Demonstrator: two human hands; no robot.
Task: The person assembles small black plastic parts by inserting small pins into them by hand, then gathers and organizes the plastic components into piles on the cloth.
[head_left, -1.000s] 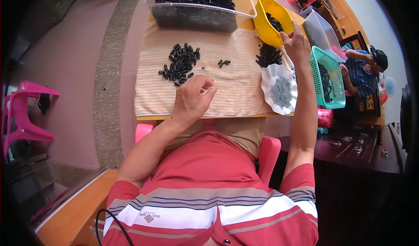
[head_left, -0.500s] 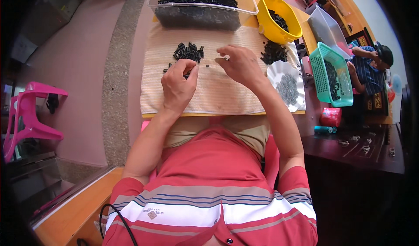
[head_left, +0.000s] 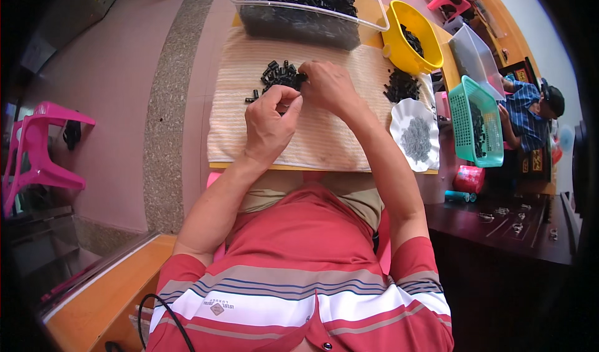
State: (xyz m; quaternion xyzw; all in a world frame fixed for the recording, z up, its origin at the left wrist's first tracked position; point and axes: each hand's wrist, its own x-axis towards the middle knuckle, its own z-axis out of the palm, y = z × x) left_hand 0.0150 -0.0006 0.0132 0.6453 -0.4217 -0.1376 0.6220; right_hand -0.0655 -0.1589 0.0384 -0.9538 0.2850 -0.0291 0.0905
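Left hand: poised over the near edge of the black pile, fingers curled toward the thumb; whether a piece is pinched there cannot be told.
Right hand: fingertips at the pile's right edge; their hold, if any, is hidden.
Change: half a second ago the right hand was apart from the pile; it now meets it, close beside the left, so the work appears centred there.
Black pieces: loosely heaped on the striped cloth, just beyond the left hand.
White dish: scalloped, right of the hands, holding small clear pieces.
Dark heap: just beyond the dish.
Yellow basin: behind that heap, partly filled with black pieces.
Clear bin: at the cloth's far edge, heaped with black pieces.
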